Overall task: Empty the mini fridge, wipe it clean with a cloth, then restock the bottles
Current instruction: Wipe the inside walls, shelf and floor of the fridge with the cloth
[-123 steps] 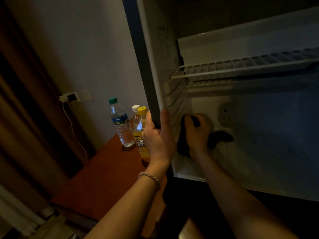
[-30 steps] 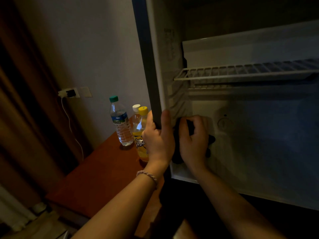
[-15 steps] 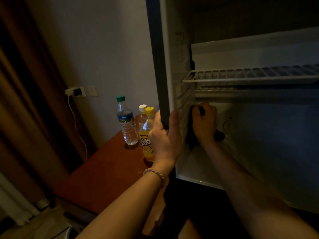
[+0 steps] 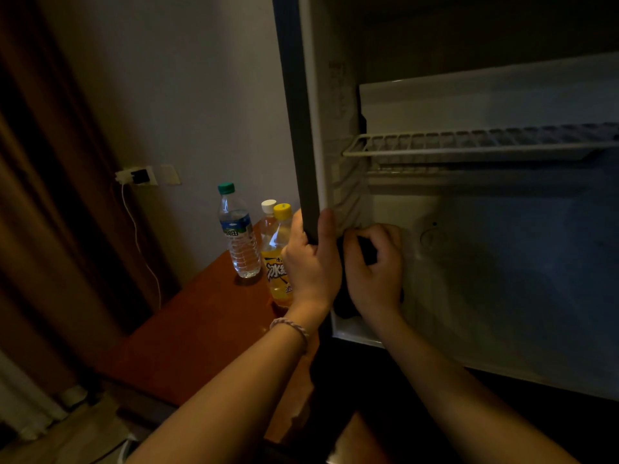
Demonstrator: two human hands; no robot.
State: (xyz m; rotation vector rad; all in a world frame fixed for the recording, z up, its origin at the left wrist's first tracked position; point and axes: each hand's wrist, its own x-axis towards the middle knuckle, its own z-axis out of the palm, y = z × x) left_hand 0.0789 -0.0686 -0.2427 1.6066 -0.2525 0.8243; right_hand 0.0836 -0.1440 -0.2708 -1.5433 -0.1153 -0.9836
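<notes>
Three bottles (image 4: 239, 229) out on the table (image 4: 187, 329); left hand (image 4: 311, 262) clamped round the fridge (image 4: 502, 296) edge; right hand (image 4: 376, 272) bunching the dark cloth (image 4: 345, 299), back down the left inner wall after rising moments ago — wiping underway, restocking pending.

Bare forearms, a pale braided bracelet (image 4: 290, 328) round the left wrist

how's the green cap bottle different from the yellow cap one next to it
The green-capped bottle holds clear liquid; the yellow-capped bottle holds orange-yellow drink. The green-capped bottle's label is blue and white; the yellow-capped bottle's is yellow with bold characters. The green-capped one stands farther left. Both stand upright, capped, on the red-brown table.
</notes>
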